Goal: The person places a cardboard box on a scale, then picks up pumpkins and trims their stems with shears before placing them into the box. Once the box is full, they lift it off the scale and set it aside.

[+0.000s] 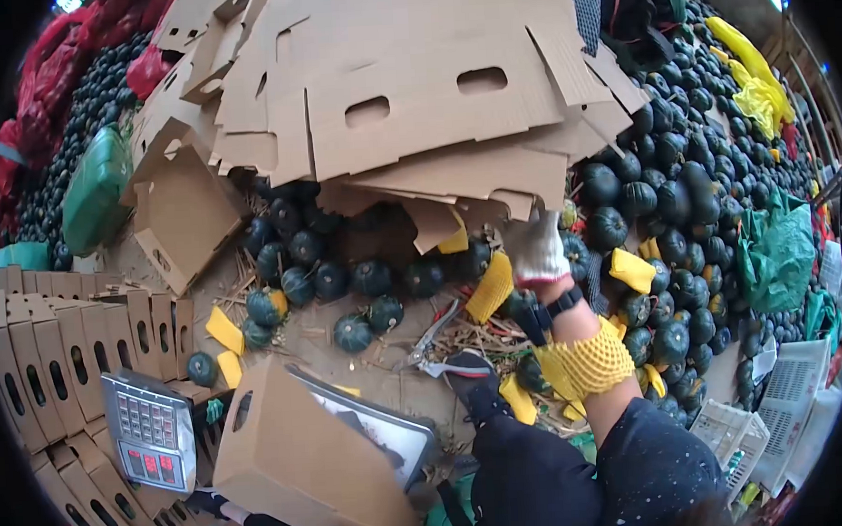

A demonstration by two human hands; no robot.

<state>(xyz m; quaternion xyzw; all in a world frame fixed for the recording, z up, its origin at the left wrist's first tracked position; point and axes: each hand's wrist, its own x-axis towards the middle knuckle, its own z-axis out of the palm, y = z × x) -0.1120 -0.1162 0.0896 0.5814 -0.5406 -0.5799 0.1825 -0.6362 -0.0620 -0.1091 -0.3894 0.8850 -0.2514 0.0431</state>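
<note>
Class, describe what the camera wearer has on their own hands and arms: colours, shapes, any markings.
The right hand wears a whitish glove. Above it come a dark wristband, perhaps a watch, and a yellow mesh sleeve around the forearm. The dark upper sleeve has pale specks. The left hand cannot be made out.

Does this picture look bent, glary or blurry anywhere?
Head view: strong bending, dark rounded surround, cartons fanning out at left; head view: blown-out bright patches near both top corners; head view: gloved right hand looks slightly soft, flat cardboard above it fairly evenly lit.
</note>
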